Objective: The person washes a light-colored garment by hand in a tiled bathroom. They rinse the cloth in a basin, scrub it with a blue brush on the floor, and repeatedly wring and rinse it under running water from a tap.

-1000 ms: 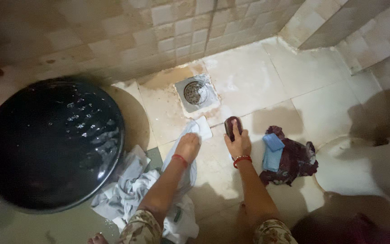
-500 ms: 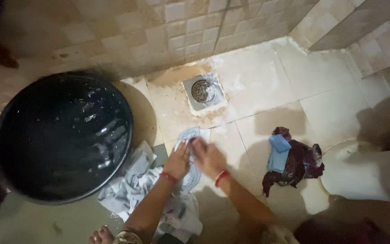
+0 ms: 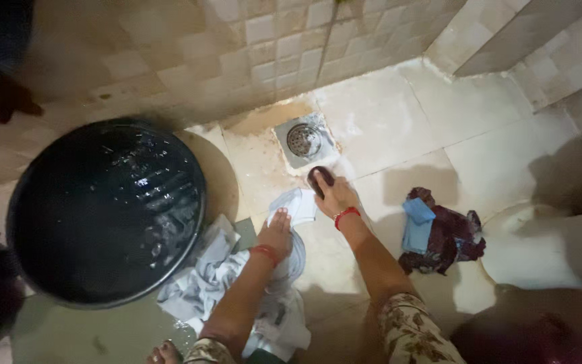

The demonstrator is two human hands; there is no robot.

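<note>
While pinned flat, white cloth [image 3: 291, 205], wet, crumpled

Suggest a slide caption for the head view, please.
Left hand pins white cloth; right hand holds a dark brush near the drain.

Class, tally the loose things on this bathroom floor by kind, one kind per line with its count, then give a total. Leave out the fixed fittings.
Tubs: 1, the black tub of water.
Scrubbing brushes: 1, the dark brush in the right hand.
Cloth items: 3, the white cloth under the left hand, the maroon cloth, the blue cloth.
Total: 5
</note>
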